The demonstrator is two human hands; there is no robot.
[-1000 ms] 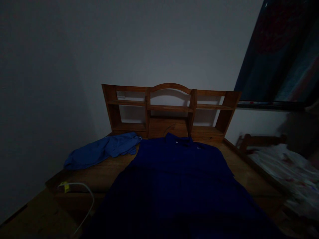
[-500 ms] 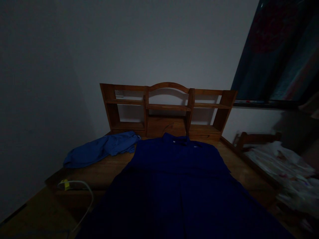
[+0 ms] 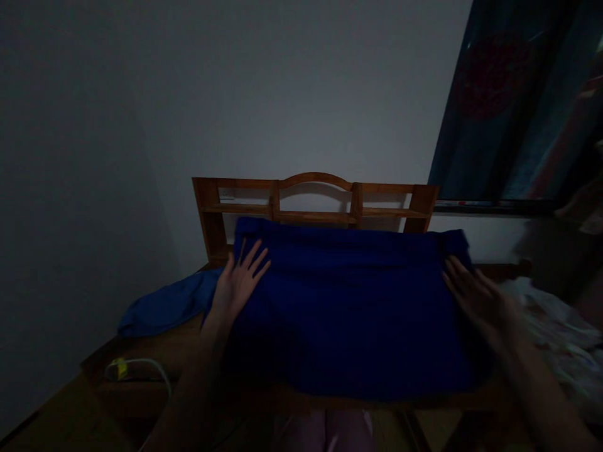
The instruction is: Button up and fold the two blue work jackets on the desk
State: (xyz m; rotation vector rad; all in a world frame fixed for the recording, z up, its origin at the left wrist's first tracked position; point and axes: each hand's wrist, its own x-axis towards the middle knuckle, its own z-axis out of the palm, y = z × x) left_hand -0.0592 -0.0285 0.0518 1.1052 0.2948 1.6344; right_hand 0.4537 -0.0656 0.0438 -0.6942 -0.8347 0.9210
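Note:
A dark blue collared shirt (image 3: 358, 301) spans the wooden desk as a wide band, its straight upper edge in front of the shelf and its lower edge curved near the desk front. Its collar is hidden. My left hand (image 3: 238, 285) is open at the shirt's left edge, fingers spread. At the right edge my right hand (image 3: 475, 292) has its fingers stretched out over the cloth, apparently touching it. Neither hand shows a closed grip. The picture is dark and somewhat blurred.
A lighter blue garment (image 3: 164, 307) lies on the left of the desk (image 3: 181, 348). A wooden shelf unit (image 3: 315, 218) stands behind. A pale cable (image 3: 148, 362) with a yellow tag loops at the left front. Whitish plastic bags (image 3: 556, 320) are at the right.
Both my hands have come into view. The shirt lay lengthwise with its collar showing; its near part is now up over the collar, exposing the desk's front edge and my legs.

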